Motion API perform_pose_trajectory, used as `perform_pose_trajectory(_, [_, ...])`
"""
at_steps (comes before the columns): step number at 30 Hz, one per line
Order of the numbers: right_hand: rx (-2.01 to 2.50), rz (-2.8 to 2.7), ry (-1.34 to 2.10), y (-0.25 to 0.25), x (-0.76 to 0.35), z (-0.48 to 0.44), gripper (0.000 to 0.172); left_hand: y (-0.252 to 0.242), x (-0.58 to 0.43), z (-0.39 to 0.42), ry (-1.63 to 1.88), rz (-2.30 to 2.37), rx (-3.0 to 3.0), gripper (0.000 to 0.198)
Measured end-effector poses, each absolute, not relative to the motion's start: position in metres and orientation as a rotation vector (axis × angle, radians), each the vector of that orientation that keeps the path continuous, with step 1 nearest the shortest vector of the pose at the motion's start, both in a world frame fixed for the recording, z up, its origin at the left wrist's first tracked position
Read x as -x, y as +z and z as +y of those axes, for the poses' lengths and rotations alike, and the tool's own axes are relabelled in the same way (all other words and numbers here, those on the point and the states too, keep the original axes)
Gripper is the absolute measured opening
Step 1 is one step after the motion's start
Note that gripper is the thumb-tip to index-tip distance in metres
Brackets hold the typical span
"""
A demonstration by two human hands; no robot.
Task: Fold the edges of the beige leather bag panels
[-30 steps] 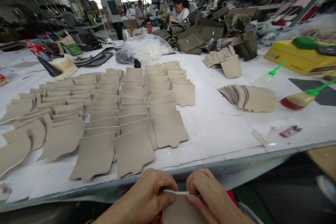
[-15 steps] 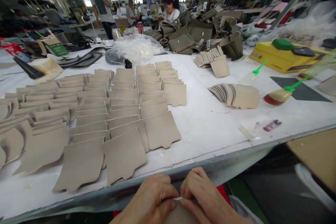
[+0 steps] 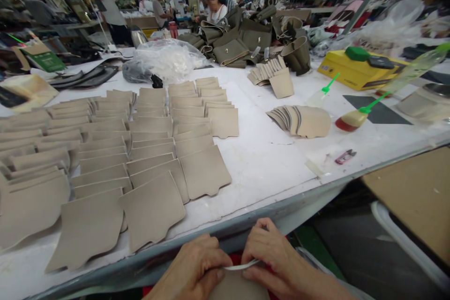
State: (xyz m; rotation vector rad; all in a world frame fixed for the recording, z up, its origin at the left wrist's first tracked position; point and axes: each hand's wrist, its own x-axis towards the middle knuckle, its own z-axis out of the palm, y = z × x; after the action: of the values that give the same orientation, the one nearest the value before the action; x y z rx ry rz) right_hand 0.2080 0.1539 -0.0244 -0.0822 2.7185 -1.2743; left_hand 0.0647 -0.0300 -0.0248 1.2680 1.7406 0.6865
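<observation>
The left hand [image 3: 197,265] and right hand [image 3: 274,255], fingers curled, pinch the pale rim of a beige piece [image 3: 239,287] before the near edge of the surface [image 3: 253,183]. Overlapping beige panels [image 3: 151,211] fill the surface's left side.

Piece [image 3: 239,287]: smooth, matt, leather-like to us, between our fingers [image 3: 218,258].
Panels [image 3: 153,211]: the same matt smoothness, ahead and left of the fingers.
Table [image 3: 256,164]: dull, white and paper-like as we see it, beyond the fingers.
Bag [image 3: 170,58]: clear, crinkled, glossy plastic, far ahead and left of them.
Bottle [image 3: 351,120]: smooth translucent plastic, right of and beyond the fingers.
Box [image 3: 339,72]: we read smooth printed card, farther off on the fingers' right.
</observation>
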Motion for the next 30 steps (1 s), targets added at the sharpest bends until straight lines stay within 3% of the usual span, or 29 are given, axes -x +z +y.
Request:
perform_pose_trajectory(5, [0.061, 2.728, -1.244, -0.029, -0.213, 0.153, 0.011, -0.027, -0.069, -0.03, 0.602, 1.812, -1.244, 0.021])
perform_pose_trajectory(10, [0.055, 2.776, -1.259, -0.04, -0.216, 0.146, 0.01, -0.03, -0.08, -0.016, 0.401, 1.842, -1.363, 0.006])
perform_pose_trajectory(13, [0.029, 2.763, -1.27, -0.042, -0.218, 0.145, 0.011, -0.032, -0.085, -0.01, 0.335, 1.835, -1.392, 0.016])
perform_pose_trajectory(18, [-0.042, 2.679, -1.301, -0.036, -0.228, 0.153, 0.011, -0.035, -0.086, -0.016, 0.454, 1.838, -1.24, 0.013])
perform_pose_trajectory(30, [-0.043, 2.725, -1.434, -0.039, -0.235, 0.152, 0.043, -0.042, -0.08, -0.036, 0.805, 1.736, -0.836, 0.017])
